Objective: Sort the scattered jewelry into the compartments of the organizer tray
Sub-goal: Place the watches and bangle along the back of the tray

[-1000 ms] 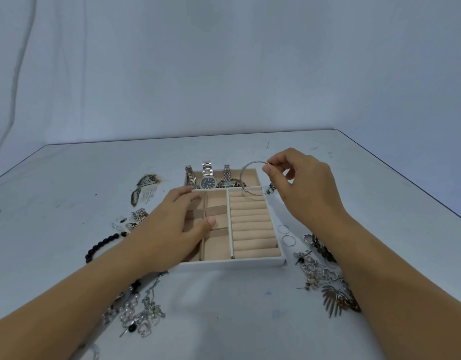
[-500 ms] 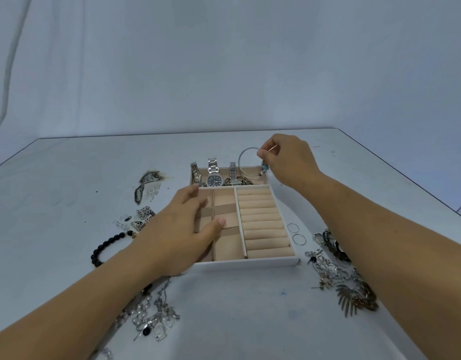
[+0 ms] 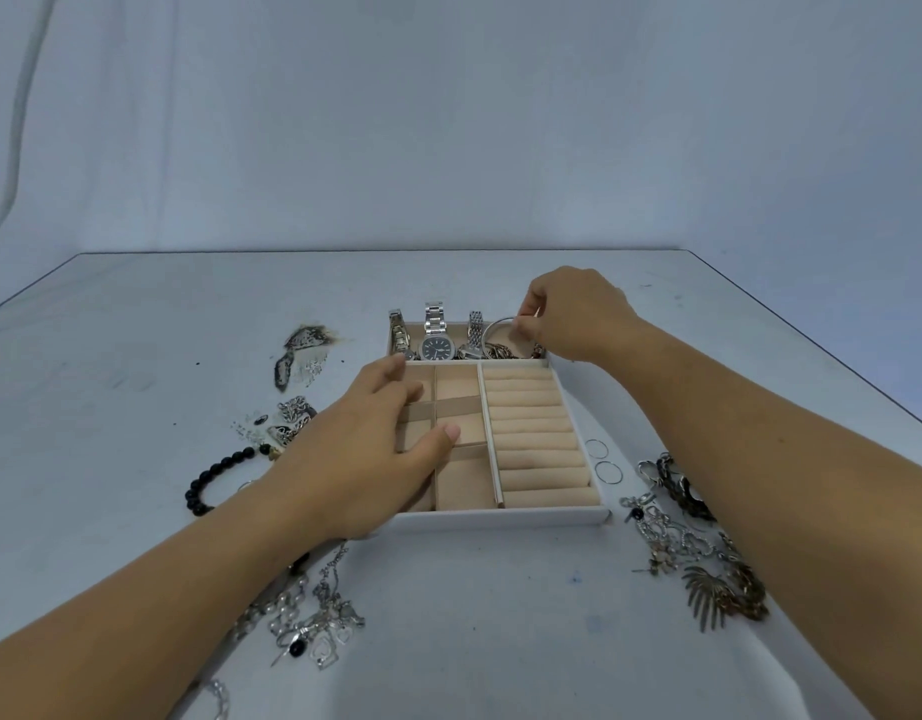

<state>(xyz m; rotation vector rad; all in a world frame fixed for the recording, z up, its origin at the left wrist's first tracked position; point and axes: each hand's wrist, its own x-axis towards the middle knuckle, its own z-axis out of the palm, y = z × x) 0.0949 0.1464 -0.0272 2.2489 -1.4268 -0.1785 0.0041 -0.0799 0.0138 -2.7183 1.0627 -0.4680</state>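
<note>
Head view, looking down over both forearms at a pale tabletop [image 3: 500, 641]. A person is sitting at a white organizer tray [image 3: 500, 516] lined in beige.

The right hand [image 3: 573, 314] is reaching to the tray's far right corner. Its fingertips are pinching a thin silver bangle [image 3: 495, 327], which is hanging over the long far compartment. That compartment is already holding three watches [image 3: 437, 345] on its left and a tangle of chain beneath the bangle.

The left hand [image 3: 365, 459] is lying flat with its fingers straight, grasping nothing. It is pressing on the small square compartments on the tray's left side.

The step in hand appears to be setting the bangle down beside the watches. To do it well, the person would be lowering it flat into the free right end, clear of the watch straps, and letting go only once it is resting inside the wall. The flat left hand is probably steadying the light tray, which helps.

The padded ring rolls [image 3: 537, 439] on the tray's right are holding nothing. Two thin rings [image 3: 602, 459] are lying just beside the tray's right wall. A black bead bracelet [image 3: 217, 472] is lying to the left. Heaps of chains are waiting near left [image 3: 313, 615] and near right [image 3: 698, 553].
</note>
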